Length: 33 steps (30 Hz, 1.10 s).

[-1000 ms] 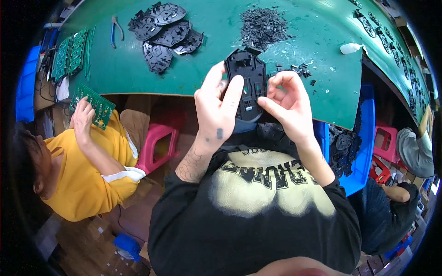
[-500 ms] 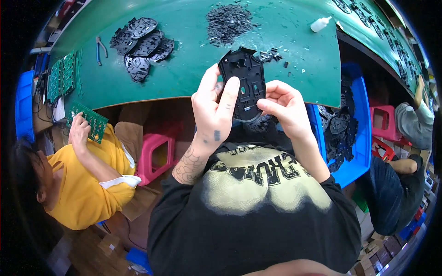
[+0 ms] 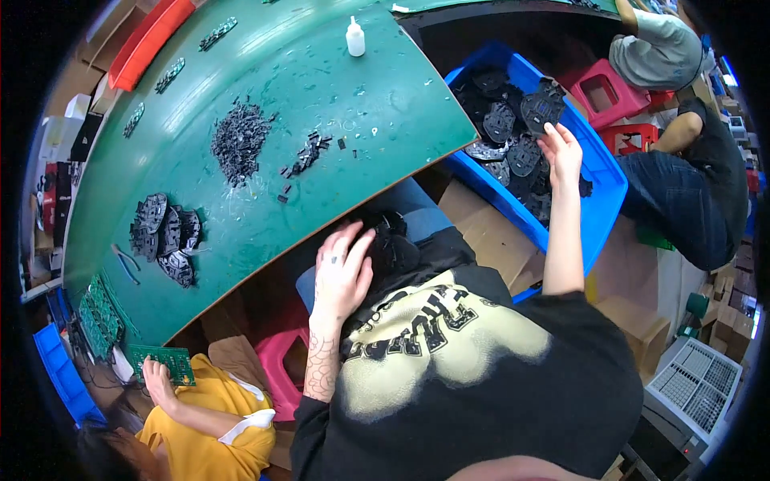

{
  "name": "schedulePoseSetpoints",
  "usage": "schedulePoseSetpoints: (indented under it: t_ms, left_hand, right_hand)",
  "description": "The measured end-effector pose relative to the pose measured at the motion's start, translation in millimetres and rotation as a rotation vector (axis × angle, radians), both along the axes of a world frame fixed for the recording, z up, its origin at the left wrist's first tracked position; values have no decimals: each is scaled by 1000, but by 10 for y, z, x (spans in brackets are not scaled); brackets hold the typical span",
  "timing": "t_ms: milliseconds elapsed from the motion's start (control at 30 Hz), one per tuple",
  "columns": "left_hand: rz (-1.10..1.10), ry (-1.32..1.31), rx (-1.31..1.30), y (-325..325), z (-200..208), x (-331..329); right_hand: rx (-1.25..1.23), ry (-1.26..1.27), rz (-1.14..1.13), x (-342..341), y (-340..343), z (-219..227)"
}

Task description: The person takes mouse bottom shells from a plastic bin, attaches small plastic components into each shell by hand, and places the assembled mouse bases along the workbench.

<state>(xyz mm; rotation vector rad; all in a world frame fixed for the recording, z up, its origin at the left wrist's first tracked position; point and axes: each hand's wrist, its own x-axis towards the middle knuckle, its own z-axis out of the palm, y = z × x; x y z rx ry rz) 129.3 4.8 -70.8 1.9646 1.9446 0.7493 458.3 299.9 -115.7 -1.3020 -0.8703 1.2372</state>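
My right hand (image 3: pixel 561 154) reaches out over the blue bin (image 3: pixel 603 210) at the right. Its thumb and fingers pinch the edge of a black plastic housing (image 3: pixel 542 111), held above more black housings (image 3: pixel 525 156) heaped in that bin. Beside the table's near edge, over my lap, my left hand (image 3: pixel 341 272) has its fingers spread and slightly bent. Black plastic parts (image 3: pixel 393 247) lie on my lap right by its fingertips; whether the fingers touch them I cannot tell.
The green table (image 3: pixel 313 200) carries a heap of small black pieces (image 3: pixel 241 140), a smaller cluster (image 3: pixel 306 152), stacked black housings (image 3: pixel 167 236), pliers (image 3: pixel 125 264) and a white bottle (image 3: pixel 355 38). A co-worker in yellow (image 3: pixel 216 413) holds a green circuit board (image 3: pixel 164 365) at left.
My view has turned right. The black housing that both hands held over the table edge is gone from the left hand. My right hand has swung right, over the bin; the left has dropped toward my lap.
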Motion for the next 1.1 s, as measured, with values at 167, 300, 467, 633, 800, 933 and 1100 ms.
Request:
schedulePoseSetpoints:
  t_ms: [167, 300, 467, 633, 800, 933, 1100]
  left_hand:
    - [62, -74, -300, 181, -5, -78]
    - [87, -91, -394, 121, 20, 8]
    - [20, -71, -223, -140, -128, 47]
    - [-89, -50, 149, -240, -159, -77]
    - [-22, -358, 229, -359, -64, -138]
    - [2, -1230, 404, -425, 136, -163]
    - [85, -1907, 237, -316, 309, -277]
  right_hand:
    - [-176, -133, -43, 534, 814, -1006]
    - [-412, -248, 11, 606, 1131, -1216]
    - [-458, -594, 101, 364, 1059, -1166]
    - [98, -1084, -28, 207, 890, -634]
    - [631, -439, 109, -1110, -1, 672]
    - [707, -519, 788, -2052, -571, 1315]
    - [833, -583, 1123, -3129, -511, 1218]
